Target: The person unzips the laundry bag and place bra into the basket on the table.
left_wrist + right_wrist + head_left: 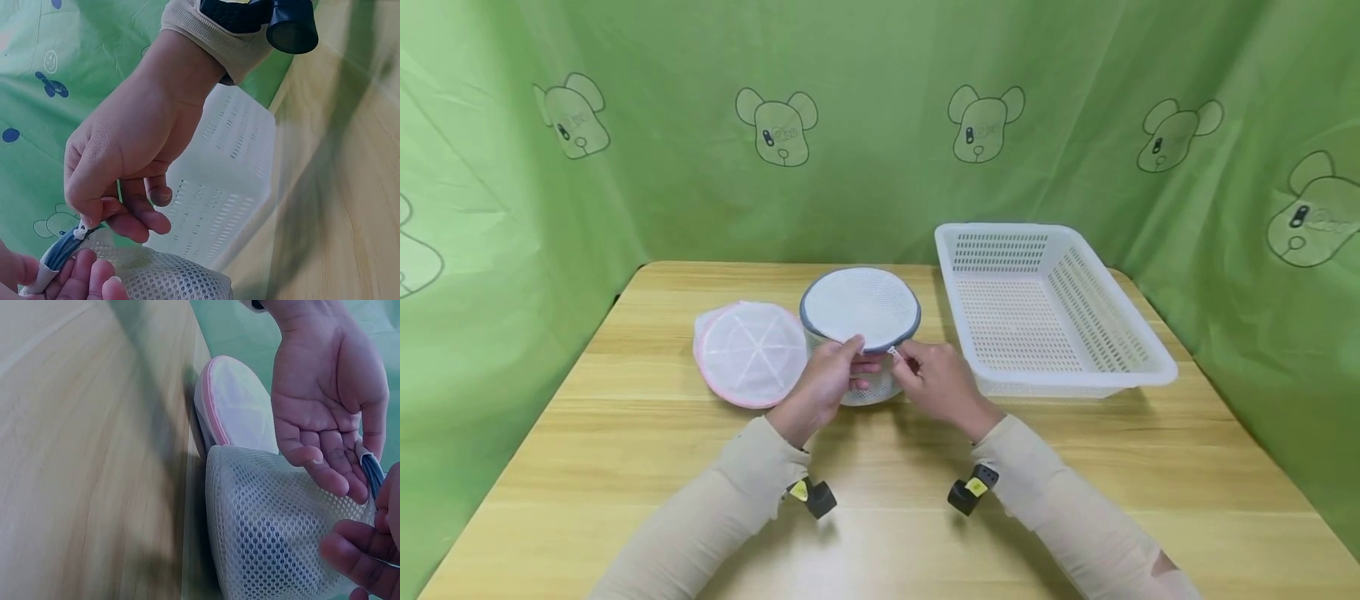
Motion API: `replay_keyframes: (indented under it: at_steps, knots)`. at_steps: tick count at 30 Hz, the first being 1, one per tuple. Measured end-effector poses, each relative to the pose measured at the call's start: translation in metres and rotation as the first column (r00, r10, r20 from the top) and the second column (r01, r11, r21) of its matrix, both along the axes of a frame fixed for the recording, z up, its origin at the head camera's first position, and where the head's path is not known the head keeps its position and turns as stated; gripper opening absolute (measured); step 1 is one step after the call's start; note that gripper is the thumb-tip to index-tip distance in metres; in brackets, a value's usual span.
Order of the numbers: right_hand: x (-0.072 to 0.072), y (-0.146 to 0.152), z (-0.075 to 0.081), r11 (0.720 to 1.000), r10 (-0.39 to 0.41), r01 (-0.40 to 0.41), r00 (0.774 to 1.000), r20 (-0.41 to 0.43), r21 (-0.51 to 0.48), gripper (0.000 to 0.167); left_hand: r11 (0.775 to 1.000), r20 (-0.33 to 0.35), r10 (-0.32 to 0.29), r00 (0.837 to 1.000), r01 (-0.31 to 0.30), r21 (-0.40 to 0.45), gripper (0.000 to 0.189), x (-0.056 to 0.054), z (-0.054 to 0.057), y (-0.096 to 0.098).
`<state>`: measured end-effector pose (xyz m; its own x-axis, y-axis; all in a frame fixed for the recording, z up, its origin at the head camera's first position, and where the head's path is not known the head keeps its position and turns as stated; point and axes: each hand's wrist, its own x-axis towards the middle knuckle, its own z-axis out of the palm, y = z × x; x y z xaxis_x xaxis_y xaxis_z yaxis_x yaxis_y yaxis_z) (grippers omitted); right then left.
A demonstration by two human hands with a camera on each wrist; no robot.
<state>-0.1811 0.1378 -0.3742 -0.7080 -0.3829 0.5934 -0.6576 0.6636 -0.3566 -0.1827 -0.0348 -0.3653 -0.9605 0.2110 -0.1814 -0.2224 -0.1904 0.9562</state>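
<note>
A round white mesh laundry bag (861,305) with a blue-grey zip around its lid stands upright near the middle of the table. My left hand (824,382) pinches the white fabric tab (44,276) at the zip's end between thumb and fingers, at the bag's front edge. Just right of it, my right hand (942,382) pinches the small white zip pull (80,232) between thumb and forefinger. In the right wrist view, the bag's mesh side (269,531) shows below both hands, with something dark blue showing faintly through it.
Left of the mesh bag lies a second, flatter white bag (754,353) with pink trim. A white plastic basket (958,308) with slotted walls stands at the right. Green curtains (880,192) enclose the back and sides of the wooden table (880,550).
</note>
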Motion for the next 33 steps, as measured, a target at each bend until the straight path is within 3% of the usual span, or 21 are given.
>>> replay_keyframes:
  at_steps: [24, 33]
  knots:
    - [0.0, 0.005, 0.005, 0.998, -0.07, 0.069, 0.996, 0.063, 0.011, 0.024, 0.997, 0.031, 0.07, 0.997, -0.071, 0.004, 0.026, -0.002, 0.002, -0.017]
    - [-0.001, 0.006, 0.004, 0.999, -0.051, 0.051, 0.996, 0.07, 0.001, 0.023, 0.996, 0.046, 0.084, 0.995, -0.084, 0.018, 0.024, -0.005, 0.002, -0.022]
